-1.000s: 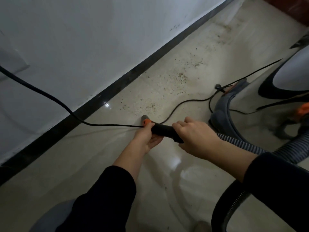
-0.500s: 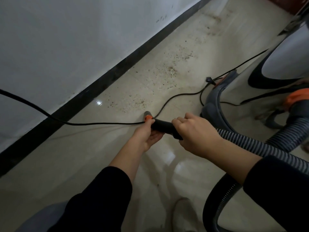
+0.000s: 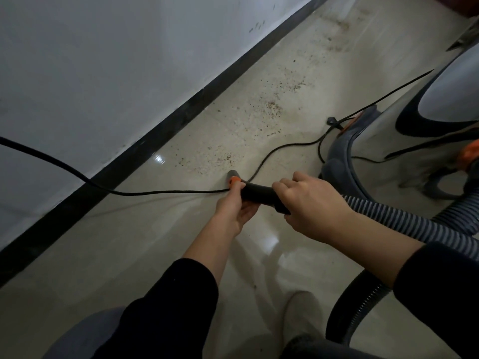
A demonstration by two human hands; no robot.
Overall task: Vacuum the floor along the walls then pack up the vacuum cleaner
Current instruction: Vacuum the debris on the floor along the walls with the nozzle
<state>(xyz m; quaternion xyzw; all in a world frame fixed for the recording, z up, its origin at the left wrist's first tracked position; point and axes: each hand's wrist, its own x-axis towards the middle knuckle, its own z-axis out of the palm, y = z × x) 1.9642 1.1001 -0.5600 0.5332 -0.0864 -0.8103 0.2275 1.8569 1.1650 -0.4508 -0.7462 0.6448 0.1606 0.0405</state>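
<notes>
**Mia:** What are our hands doing?

**Tom:** Both hold the black tube [image 3: 256,194]. Our left hand [image 3: 237,208] is under its front part, with the fingers curled up round it, right by the orange ring [image 3: 234,180]. Our right hand [image 3: 308,206] grips the back part from above, where the stripy hose [image 3: 404,221] joins on.

**Mia:** Where does the tube point?

**Tom:** Its tip is low over the floor [image 3: 155,255] and points at the wall [image 3: 103,60]. We cannot tell if it touches the floor.

**Mia:** Is something in our way?

**Tom:** Yes, the cord [image 3: 155,192]. It comes in from the left in front of the wall, drops to the floor and runs right by the tube's tip. Then it bends off to the vacuum cleaner [image 3: 339,161] on our right.

**Mia:** And the dirt?

**Tom:** Brown crumbs [image 3: 272,110] lie past the cord, between it and the black strip [image 3: 155,141] at the bottom of the wall. More crumbs go on far along the strip.

**Mia:** What else is near us?

**Tom:** The vacuum cleaner stands close by our right hand. The hose makes a big loop low on our right, beside our pale shoe [image 3: 300,314]. Our sleeves [image 3: 176,301] are dark.
</notes>
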